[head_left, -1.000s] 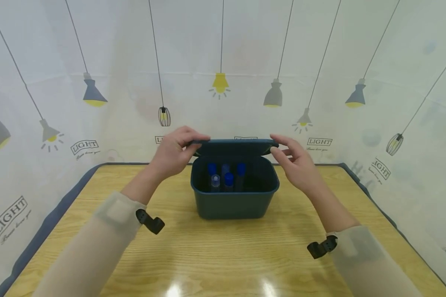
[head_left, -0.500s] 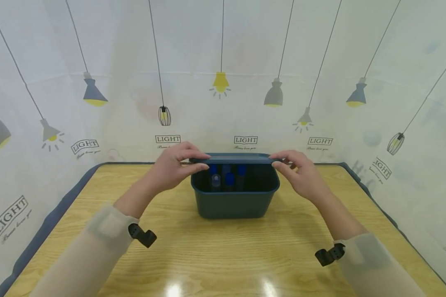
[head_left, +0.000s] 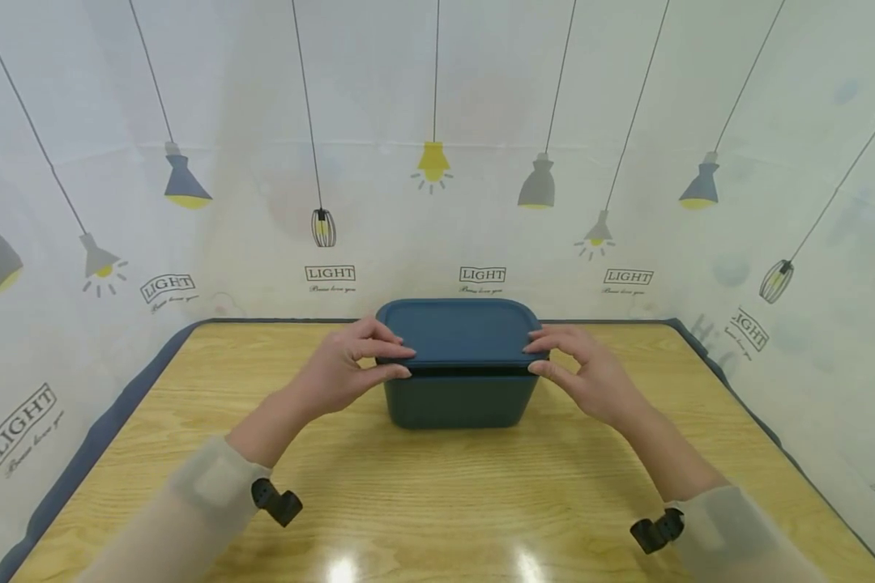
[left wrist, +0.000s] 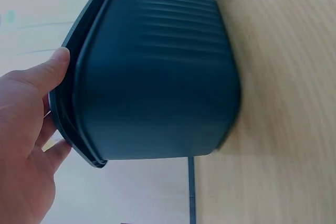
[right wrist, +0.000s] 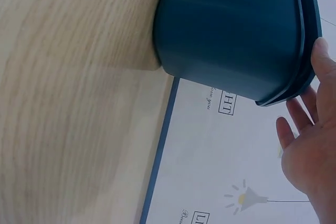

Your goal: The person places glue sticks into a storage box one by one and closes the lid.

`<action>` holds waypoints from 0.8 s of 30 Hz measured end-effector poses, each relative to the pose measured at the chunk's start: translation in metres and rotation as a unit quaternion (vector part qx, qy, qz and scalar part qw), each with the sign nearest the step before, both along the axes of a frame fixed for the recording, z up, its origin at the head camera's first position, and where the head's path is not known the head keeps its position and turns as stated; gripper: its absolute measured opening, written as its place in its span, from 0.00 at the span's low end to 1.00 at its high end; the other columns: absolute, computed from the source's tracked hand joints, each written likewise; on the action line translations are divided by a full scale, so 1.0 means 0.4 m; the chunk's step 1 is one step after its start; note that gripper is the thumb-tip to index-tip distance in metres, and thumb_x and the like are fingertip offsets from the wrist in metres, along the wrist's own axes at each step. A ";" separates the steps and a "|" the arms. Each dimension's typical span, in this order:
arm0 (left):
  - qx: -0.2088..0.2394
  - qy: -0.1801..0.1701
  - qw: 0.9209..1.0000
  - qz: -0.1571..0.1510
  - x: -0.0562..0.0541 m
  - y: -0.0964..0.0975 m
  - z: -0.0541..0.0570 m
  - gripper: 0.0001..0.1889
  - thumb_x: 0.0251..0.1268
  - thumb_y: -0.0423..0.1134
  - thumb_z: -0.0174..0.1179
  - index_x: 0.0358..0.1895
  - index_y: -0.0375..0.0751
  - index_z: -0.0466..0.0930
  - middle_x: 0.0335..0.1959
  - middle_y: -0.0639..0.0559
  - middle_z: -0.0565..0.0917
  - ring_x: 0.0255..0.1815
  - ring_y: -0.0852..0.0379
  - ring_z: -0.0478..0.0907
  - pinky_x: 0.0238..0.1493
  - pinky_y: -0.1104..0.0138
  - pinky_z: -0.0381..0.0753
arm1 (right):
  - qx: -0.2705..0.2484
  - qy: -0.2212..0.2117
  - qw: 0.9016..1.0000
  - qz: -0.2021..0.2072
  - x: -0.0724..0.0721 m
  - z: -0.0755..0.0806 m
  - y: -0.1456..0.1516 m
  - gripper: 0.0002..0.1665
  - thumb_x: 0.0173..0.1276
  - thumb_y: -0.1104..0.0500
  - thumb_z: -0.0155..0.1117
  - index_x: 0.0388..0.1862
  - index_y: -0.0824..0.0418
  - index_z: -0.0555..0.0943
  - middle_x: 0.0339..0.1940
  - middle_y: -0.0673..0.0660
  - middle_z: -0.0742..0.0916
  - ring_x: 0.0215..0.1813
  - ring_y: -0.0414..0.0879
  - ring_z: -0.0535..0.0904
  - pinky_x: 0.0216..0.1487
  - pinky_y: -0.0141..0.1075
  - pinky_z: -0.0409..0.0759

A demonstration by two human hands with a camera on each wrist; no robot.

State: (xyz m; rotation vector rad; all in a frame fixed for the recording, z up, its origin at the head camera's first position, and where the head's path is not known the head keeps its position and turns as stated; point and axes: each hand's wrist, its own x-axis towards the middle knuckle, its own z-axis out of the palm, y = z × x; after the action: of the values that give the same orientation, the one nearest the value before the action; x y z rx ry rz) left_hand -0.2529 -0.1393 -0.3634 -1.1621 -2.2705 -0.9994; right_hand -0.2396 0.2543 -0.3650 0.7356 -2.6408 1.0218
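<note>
A dark blue-green storage box [head_left: 458,405] stands on the table, its blue lid [head_left: 459,330] lying over the top. A narrow dark gap shows between lid and rim along the front. My left hand [head_left: 346,368] pinches the lid's front left corner, thumb at the edge and fingers on top. At the front right corner my right hand [head_left: 591,372] pinches the lid in the same way. In the left wrist view the thumb presses the edge of the lid [left wrist: 65,93] beside the box wall [left wrist: 157,77]. The inside of the box is hidden under the lid.
The wooden table [head_left: 452,502] has a dark blue border at its back and sides. Behind it hangs a pale cloth backdrop [head_left: 379,97] printed with lamps and lettering. A black wrist camera [head_left: 277,502] sits on the left sleeve, another camera [head_left: 658,531] on the right.
Both hands have swung the lid's front edge down and toward me, from raised to nearly level. The blue-capped tubes or bottles seen inside the box earlier are now covered.
</note>
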 end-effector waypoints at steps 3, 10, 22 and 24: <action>0.003 0.028 1.000 -0.011 -0.002 0.001 -0.019 0.15 0.60 0.31 0.81 0.51 0.38 0.96 0.47 0.47 0.87 0.44 0.51 0.87 0.38 0.66 0.85 | -0.003 -0.009 1.000 0.002 0.004 -0.011 0.002 0.15 0.80 0.57 0.71 0.62 0.54 0.89 0.77 0.61 0.81 0.83 0.65 0.70 0.78 0.70 0.71; 0.002 0.043 0.999 -0.009 0.000 0.003 -0.039 0.14 0.60 0.32 0.81 0.50 0.41 0.97 0.45 0.49 0.86 0.49 0.49 0.86 0.40 0.63 0.87 | -0.011 -0.010 1.000 0.009 0.003 -0.027 0.007 0.15 0.79 0.58 0.72 0.61 0.54 0.89 0.76 0.60 0.82 0.84 0.65 0.69 0.78 0.70 0.71; 0.007 -0.006 1.000 0.019 0.019 0.008 -0.054 0.12 0.65 0.33 0.79 0.50 0.44 0.97 0.46 0.51 0.85 0.58 0.46 0.87 0.41 0.66 0.84 | -0.016 -0.021 1.000 0.002 0.010 -0.045 0.007 0.13 0.79 0.55 0.73 0.59 0.50 0.90 0.75 0.56 0.83 0.81 0.60 0.72 0.75 0.65 0.75; 0.017 -0.008 1.000 0.019 0.018 0.008 -0.054 0.10 0.67 0.33 0.78 0.50 0.43 0.97 0.46 0.51 0.86 0.57 0.47 0.87 0.41 0.66 0.84 | -0.016 -0.024 1.000 0.001 0.009 -0.043 0.007 0.13 0.81 0.54 0.71 0.60 0.50 0.90 0.75 0.56 0.83 0.79 0.58 0.74 0.72 0.62 0.78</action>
State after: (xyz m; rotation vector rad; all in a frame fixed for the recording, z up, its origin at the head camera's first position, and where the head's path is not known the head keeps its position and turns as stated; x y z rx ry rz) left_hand -0.2456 -0.1360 -0.3850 -1.0963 -2.2710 -1.0311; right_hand -0.2361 0.2571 -0.3823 0.7169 -2.6571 1.0936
